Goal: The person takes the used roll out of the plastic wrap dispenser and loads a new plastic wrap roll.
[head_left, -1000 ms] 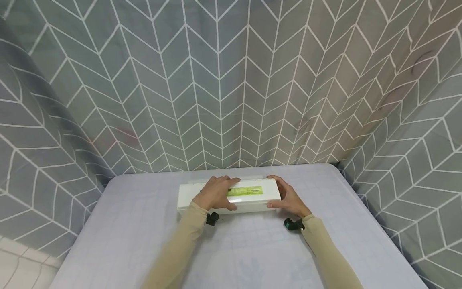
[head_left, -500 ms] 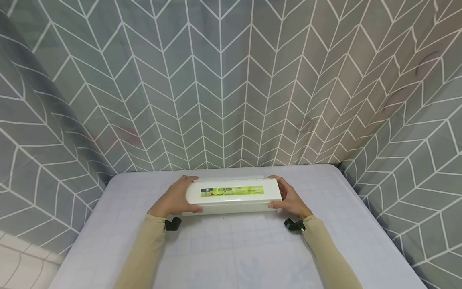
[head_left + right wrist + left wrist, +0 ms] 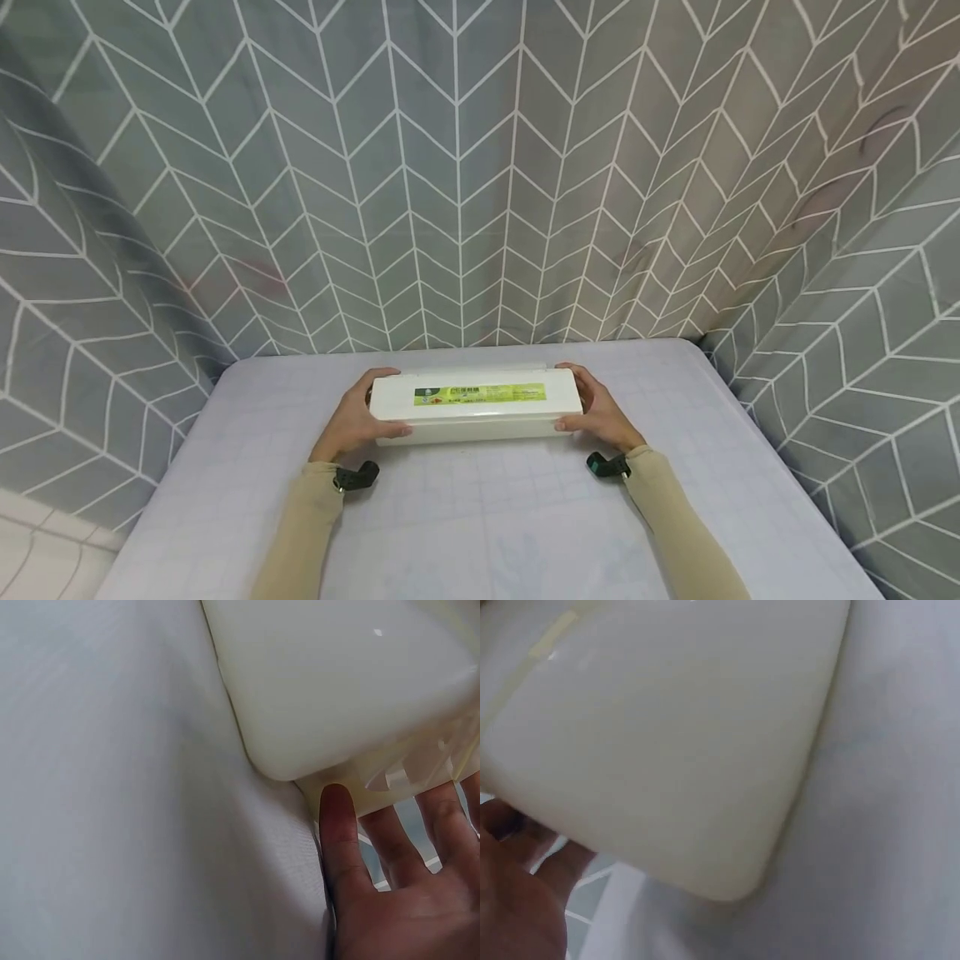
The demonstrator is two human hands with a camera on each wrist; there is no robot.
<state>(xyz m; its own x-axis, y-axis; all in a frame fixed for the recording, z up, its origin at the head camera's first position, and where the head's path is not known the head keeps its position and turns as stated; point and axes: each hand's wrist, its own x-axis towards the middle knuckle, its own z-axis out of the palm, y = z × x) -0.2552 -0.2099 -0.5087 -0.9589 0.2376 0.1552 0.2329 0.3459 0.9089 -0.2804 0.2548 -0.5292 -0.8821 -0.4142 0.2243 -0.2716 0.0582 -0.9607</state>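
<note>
A long white cling film box (image 3: 480, 430) with a yellow-green label (image 3: 480, 394) on its lid lies lengthwise near the back of the table. At its left end, my left hand (image 3: 352, 422) holds it, thumb along the front and fingers reaching round the back. My right hand (image 3: 602, 417) grips the opposite end the same way. Close up in the left wrist view, the box's smooth front (image 3: 660, 765) tapers to a rounded corner beside the fingers (image 3: 566, 866). The right wrist view has the thumb (image 3: 339, 825) against the open-looking end, where clear plastic shows inside.
The table (image 3: 480, 533) is covered with a pale lavender cloth. Grey curtains (image 3: 480, 183) with white zigzag lines hang behind it and on both sides. Black wrist cameras (image 3: 357, 477) sit on both wrists, low over the cloth.
My left hand has come off the top of the box and moved left to take its left end, uncovering the label. My right hand stays on the right end.
</note>
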